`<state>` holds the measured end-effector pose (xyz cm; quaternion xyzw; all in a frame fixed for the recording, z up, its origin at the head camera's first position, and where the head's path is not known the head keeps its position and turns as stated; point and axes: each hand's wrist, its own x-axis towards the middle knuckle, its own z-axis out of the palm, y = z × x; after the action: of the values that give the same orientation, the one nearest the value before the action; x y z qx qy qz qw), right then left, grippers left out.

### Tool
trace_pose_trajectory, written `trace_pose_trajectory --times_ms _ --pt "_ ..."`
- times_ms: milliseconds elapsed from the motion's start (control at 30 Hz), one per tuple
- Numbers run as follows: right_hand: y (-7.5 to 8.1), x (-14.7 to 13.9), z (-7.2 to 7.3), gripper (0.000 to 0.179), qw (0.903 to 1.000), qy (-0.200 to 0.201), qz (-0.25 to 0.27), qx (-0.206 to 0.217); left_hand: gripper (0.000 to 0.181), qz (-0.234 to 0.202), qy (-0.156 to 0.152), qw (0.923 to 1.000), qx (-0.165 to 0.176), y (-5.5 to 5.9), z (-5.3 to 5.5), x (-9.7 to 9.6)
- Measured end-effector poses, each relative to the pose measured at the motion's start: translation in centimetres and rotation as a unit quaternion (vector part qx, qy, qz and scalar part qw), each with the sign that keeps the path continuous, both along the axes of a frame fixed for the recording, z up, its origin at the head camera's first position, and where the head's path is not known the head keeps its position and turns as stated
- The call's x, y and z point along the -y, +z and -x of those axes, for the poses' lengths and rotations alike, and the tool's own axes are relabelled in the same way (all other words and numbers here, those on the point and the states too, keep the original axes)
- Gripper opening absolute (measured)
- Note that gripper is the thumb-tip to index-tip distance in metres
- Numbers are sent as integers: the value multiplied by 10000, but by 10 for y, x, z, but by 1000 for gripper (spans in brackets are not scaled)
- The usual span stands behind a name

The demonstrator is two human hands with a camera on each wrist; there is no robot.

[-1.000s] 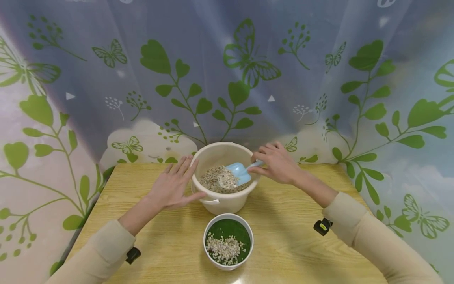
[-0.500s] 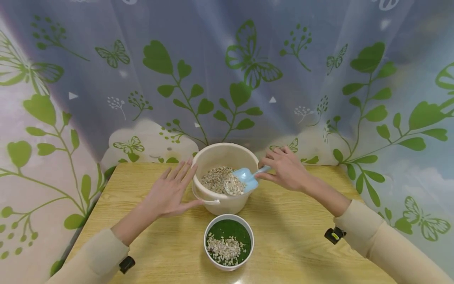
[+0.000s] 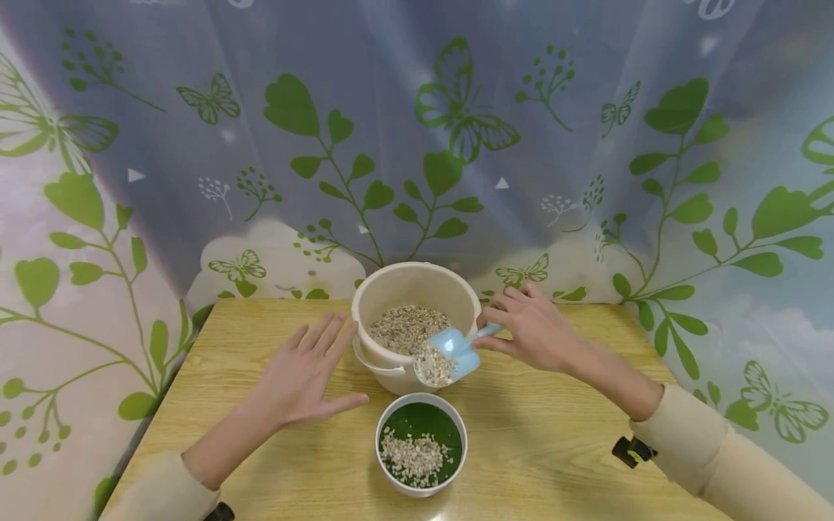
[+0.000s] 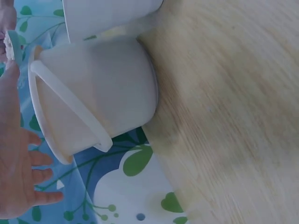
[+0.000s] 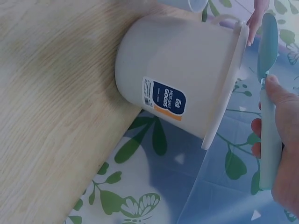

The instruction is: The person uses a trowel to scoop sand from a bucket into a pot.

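My right hand point(image 3: 531, 329) grips the handle of a light blue scoop point(image 3: 458, 349). The scoop carries a heap of pale flakes point(image 3: 435, 365) and overlaps the front right rim of a cream bucket point(image 3: 376, 340) in the head view. Inside the bucket lies more of the grainy flake mix point(image 3: 405, 325). With its fingers straight and spread, my left hand point(image 3: 302, 380) hovers at the bucket's left side, holding nothing. In front of the bucket stands a smaller white bowl point(image 3: 464, 438) with a green inside and a patch of flakes on it.
The bucket's white handle point(image 4: 70, 100) hangs down along its side. A label point(image 5: 163, 99) is stuck on the bucket's right side. Behind the wooden table point(image 3: 554, 434) hangs a curtain point(image 3: 391, 130) printed with green leaves and butterflies.
My right hand has brought the loaded scoop from inside the bucket toward the front right, over its rim. My left hand has drawn back from the bucket's rim, down and to the left.
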<state>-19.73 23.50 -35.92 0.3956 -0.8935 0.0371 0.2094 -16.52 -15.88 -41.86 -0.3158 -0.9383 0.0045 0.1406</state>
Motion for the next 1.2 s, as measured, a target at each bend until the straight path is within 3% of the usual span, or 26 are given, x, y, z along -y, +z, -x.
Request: trace_pose_trajectory --times_ms 67,200,467,800,1200 --pt "0 0 -4 37 10000 27 -6 43 112 33 -16 10000 1 -1 -5 0" --pt "-3 -1 -11 45 9999 93 6 88 113 69 -55 10000 38 -6 -15 0" --pt "-13 -2 -20 28 9998 144 -18 -112 113 93 -157 9998 -98 -10 -32 -5" --pt "-25 -1 -30 28 9993 267 -104 -239 111 119 -237 9995 -161 -27 -49 -12" --pt "-39 2 -36 27 9986 273 -291 -337 109 40 -401 9991 -152 -48 -59 -18"
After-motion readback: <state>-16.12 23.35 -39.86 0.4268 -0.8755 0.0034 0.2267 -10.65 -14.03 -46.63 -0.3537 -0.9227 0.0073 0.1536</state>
